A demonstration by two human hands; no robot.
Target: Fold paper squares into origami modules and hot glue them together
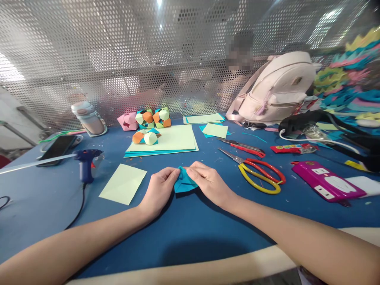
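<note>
Between my two hands is a small folded piece of blue paper (184, 184), just above the tabletop near the front. My left hand (158, 190) pinches its left edge between thumb and fingers. On the other side, my right hand (209, 182) grips the right edge, thumb on top. Some fingertips are hidden behind the paper. A pale green paper square (123, 185) lies flat to the left of my left hand. To the right of my right hand rest scissors (252, 172) with one red and one yellow handle.
A blue glue gun (87, 164) stands at left near a phone (57, 149) and a bottle (88, 118). Behind are paper sheets (178, 138) and folded paper balls (145, 118). A red cutter (246, 149), purple power strip (328, 182) and backpack (276, 87) sit at right.
</note>
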